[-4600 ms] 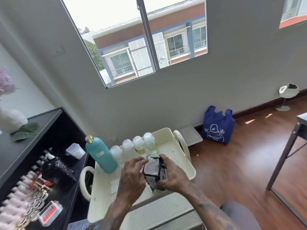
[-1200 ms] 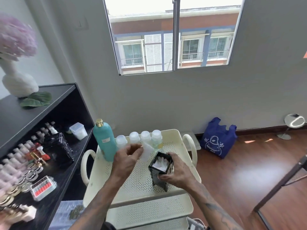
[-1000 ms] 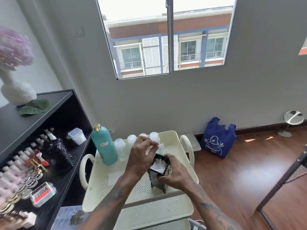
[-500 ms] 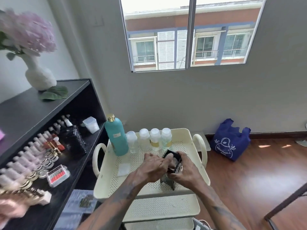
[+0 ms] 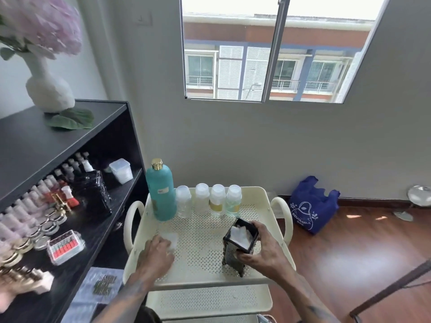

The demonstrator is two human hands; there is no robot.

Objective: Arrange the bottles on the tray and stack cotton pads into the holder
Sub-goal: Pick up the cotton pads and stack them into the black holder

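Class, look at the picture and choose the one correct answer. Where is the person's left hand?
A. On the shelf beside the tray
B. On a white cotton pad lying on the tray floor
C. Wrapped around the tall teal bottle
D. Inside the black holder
B: the left hand reaches down onto a white cotton pad on the perforated tray, while the right hand holds the black holder.

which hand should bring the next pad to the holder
Left. The left hand already rests on the loose pad on the tray, while the right hand grips the holder, steadying it.
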